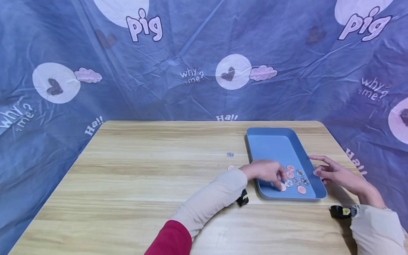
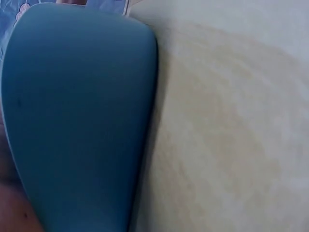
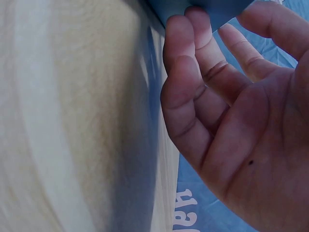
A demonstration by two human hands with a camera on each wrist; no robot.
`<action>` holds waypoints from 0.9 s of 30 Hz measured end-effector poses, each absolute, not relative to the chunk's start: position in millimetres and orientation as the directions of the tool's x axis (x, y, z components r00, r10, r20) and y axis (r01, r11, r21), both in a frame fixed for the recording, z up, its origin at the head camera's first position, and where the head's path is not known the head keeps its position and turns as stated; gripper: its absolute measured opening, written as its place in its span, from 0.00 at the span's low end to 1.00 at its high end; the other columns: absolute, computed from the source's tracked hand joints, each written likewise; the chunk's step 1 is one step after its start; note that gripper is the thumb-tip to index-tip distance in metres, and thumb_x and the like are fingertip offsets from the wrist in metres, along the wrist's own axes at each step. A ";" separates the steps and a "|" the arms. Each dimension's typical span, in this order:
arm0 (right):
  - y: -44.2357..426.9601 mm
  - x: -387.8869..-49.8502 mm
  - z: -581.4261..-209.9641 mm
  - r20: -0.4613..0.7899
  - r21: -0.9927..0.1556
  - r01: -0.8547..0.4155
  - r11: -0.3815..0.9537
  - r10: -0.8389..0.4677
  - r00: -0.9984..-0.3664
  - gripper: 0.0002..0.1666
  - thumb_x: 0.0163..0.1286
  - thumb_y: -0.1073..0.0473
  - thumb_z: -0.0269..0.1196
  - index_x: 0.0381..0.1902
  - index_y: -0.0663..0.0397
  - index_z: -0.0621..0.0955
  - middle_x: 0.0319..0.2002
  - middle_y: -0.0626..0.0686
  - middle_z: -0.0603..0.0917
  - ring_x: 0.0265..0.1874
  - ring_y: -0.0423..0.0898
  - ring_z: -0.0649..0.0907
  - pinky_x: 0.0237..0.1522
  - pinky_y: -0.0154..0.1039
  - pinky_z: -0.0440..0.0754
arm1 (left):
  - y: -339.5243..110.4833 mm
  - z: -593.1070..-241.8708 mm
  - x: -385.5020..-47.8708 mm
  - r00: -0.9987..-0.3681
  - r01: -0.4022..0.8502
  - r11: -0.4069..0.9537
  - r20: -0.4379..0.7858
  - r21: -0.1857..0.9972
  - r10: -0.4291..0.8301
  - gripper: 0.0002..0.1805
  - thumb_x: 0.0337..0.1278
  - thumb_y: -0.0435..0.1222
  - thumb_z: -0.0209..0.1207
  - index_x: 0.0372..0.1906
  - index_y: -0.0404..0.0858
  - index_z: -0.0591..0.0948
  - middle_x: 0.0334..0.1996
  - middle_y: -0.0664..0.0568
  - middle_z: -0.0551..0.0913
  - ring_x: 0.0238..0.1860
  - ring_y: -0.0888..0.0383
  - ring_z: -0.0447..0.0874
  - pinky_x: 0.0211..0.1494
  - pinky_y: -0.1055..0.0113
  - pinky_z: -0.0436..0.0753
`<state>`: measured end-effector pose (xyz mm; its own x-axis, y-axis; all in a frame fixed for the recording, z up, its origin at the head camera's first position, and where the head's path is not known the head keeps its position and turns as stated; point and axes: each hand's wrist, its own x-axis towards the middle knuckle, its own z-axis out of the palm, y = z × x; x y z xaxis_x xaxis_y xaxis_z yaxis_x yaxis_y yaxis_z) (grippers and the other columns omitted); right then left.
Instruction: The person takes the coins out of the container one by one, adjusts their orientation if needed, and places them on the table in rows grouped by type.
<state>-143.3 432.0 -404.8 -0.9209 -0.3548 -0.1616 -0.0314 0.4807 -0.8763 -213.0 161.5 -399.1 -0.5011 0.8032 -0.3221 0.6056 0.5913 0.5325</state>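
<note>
A blue tray stands on the right part of the wooden table, with several copper-coloured and silver coins loose in its near end. Reaching over the tray's left wall, my left hand has its thumb and bent fingers at a copper-coloured coin by the tray floor. The left wrist view shows mostly the tray's outer wall, which hides the fingertips. Fingers of my right hand rest against the right wall; the right wrist view shows their tips touching its outside.
To the left of the tray, a silver coin lies on the table. A copper-coloured coin sits closer in, partly behind the left sleeve. A blue printed cloth hangs behind and beside the table.
</note>
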 end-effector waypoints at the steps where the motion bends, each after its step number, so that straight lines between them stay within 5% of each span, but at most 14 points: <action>1: 432.3 -143.5 -404.5 -0.159 -0.873 -0.036 0.487 -0.353 -0.922 0.34 0.74 0.68 0.50 0.65 0.22 0.62 0.33 0.39 0.80 0.29 0.35 0.78 0.30 0.32 0.78 | 161.6 -399.0 -212.9 -0.507 0.605 0.599 -0.326 0.525 0.798 0.16 0.45 0.45 0.72 0.42 0.57 0.83 0.32 0.70 0.77 0.35 0.74 0.73 0.39 0.80 0.69; 15: 436.2 -143.0 -404.3 -0.133 -0.879 -0.075 0.471 -0.393 -0.910 0.36 0.74 0.70 0.47 0.66 0.21 0.61 0.37 0.39 0.82 0.35 0.33 0.80 0.32 0.32 0.79 | 164.8 -400.1 -206.4 -0.554 0.645 0.652 -0.344 0.399 0.758 0.11 0.46 0.49 0.71 0.36 0.64 0.82 0.22 0.69 0.73 0.28 0.72 0.70 0.35 0.75 0.68; 27: 437.5 -146.1 -406.1 -0.115 -0.878 -0.097 0.469 -0.403 -0.908 0.36 0.74 0.71 0.46 0.68 0.24 0.61 0.38 0.39 0.82 0.34 0.33 0.79 0.30 0.33 0.79 | 165.8 -398.5 -206.3 -0.564 0.641 0.669 -0.361 0.377 0.743 0.10 0.46 0.50 0.71 0.35 0.64 0.82 0.26 0.70 0.76 0.31 0.73 0.71 0.36 0.74 0.68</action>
